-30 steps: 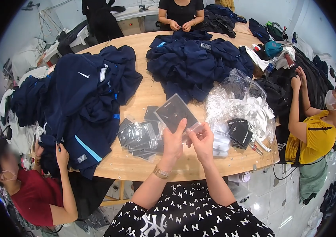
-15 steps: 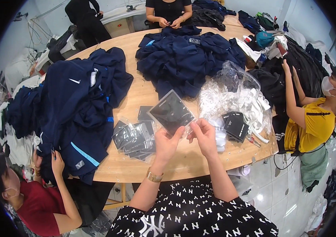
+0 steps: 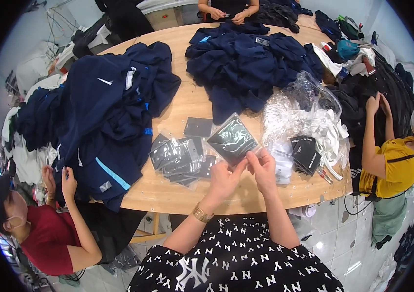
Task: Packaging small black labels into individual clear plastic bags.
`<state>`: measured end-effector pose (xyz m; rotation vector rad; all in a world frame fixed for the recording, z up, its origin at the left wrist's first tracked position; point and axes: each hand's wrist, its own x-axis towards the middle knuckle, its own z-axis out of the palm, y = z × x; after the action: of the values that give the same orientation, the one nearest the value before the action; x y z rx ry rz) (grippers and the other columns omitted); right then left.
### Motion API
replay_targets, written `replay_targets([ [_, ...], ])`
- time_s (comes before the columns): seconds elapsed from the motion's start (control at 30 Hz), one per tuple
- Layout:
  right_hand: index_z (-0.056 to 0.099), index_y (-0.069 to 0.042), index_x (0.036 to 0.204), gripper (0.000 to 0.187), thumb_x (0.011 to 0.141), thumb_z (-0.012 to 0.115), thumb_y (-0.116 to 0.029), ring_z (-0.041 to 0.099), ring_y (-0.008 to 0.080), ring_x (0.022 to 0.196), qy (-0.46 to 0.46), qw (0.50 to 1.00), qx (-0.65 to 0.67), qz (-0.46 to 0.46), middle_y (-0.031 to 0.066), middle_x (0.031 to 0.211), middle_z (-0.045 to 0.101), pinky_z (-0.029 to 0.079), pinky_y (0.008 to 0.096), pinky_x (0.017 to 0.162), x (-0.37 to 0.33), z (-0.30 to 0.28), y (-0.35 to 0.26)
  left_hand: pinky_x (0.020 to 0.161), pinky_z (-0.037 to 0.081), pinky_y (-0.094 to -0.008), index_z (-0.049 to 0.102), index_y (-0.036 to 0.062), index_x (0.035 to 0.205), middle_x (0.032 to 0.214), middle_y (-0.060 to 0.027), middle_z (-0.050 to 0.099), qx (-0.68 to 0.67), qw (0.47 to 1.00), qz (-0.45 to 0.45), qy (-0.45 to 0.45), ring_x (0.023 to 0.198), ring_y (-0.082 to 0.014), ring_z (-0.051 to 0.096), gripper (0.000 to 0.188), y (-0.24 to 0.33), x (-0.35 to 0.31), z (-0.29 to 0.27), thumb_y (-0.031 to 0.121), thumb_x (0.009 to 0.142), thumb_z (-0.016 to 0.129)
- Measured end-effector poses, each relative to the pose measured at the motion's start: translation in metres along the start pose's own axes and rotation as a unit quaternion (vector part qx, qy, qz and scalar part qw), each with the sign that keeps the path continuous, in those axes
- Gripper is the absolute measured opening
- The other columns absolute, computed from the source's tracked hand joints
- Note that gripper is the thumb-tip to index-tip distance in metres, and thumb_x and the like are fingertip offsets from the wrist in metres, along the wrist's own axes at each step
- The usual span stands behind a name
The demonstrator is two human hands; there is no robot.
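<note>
A clear plastic bag with a black square card inside point(image 3: 233, 139) is held up over the table, tilted cornerwise. My left hand point(image 3: 225, 179) is closed on its lower edge, thumb on top. My right hand point(image 3: 264, 171) pinches the lower right corner, its fingertips close to my left thumb. To the left lies a loose pile of bagged black cards point(image 3: 180, 158), and a single dark card point(image 3: 197, 126) rests just behind it. A stack of black cards point(image 3: 306, 155) sits right of my right hand, beside folded white pieces point(image 3: 283, 163).
Navy garments are heaped at left point(image 3: 104, 107) and at the back point(image 3: 251, 63). Crumpled clear plastic bags point(image 3: 292, 107) lie right of centre. A snipping tool point(image 3: 325, 176) is near the right edge. Co-workers in a red shirt point(image 3: 46, 241) and a yellow shirt point(image 3: 397, 168) flank the table.
The whole view has shifted, so the table appears farther right. My two hands have come closer together at the bag's lower corner. The yellow-shirted co-worker's hands have drawn back from a brown object.
</note>
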<state>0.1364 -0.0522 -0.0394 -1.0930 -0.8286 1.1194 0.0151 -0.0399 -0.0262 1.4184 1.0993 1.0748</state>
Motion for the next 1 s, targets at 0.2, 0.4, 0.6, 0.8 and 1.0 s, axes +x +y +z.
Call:
replay_targets([
  [0.2,0.055,-0.003,0.077,0.014,0.084,0.059,-0.014,0.045,0.0025,0.054,-0.016,0.998,-0.053,0.031,-0.0021,0.065,0.054,0.036,0.0172,0.047,-0.003,-0.005,0.009,0.044,0.028,-0.0171,0.06,0.0,0.075,0.062,0.0071,0.05,-0.009,1.0,-0.02,-0.011,0.052,0.0001,0.037,0.013,-0.029,-0.01,-0.005,0.01,0.083,0.06],
  [0.4,0.059,-0.002,0.091,0.023,0.077,0.066,-0.019,0.055,0.0138,0.064,0.089,0.941,-0.304,-0.117,0.0047,0.073,0.059,0.042,0.0252,0.057,0.006,-0.029,0.003,0.043,0.025,-0.0189,0.044,0.0097,0.058,0.056,0.0066,0.044,-0.015,0.99,-0.035,0.138,0.05,-0.0014,0.035,0.033,-0.041,-0.003,-0.042,0.019,0.085,0.06],
  [0.6,0.053,-0.008,0.112,0.05,0.069,0.069,-0.028,0.042,0.0322,0.113,0.183,0.689,-0.676,-0.188,0.0143,0.115,0.051,0.033,0.0462,0.09,0.006,-0.128,-0.001,0.041,0.031,-0.0188,0.047,0.0058,0.066,0.054,0.0016,0.044,-0.221,0.934,-0.109,0.26,0.045,-0.0068,0.039,0.031,-0.086,0.007,-0.072,0.027,0.085,0.059],
  [0.8,0.052,-0.014,0.118,0.055,0.069,0.068,-0.033,0.029,0.0332,0.126,0.191,0.671,-0.704,-0.134,0.0161,0.128,0.042,0.017,0.0552,0.101,-0.013,-0.141,0.01,0.044,0.035,-0.0203,0.054,0.0024,0.078,0.056,0.0006,0.045,-0.382,0.849,-0.289,0.222,0.048,-0.0091,0.042,0.05,-0.076,-0.001,-0.063,0.051,0.086,0.046],
  [1.0,0.063,-0.012,0.096,0.021,0.076,0.062,-0.018,0.035,0.028,0.123,-0.011,0.677,-0.707,-0.202,0.0073,0.116,0.052,0.015,0.0534,0.104,-0.022,-0.112,0.019,0.047,0.037,-0.0211,0.056,0.0034,0.082,0.059,0.0001,0.048,-0.413,0.851,-0.319,0.065,0.052,-0.0093,0.045,0.047,-0.068,-0.009,-0.04,0.049,0.088,0.043],
])
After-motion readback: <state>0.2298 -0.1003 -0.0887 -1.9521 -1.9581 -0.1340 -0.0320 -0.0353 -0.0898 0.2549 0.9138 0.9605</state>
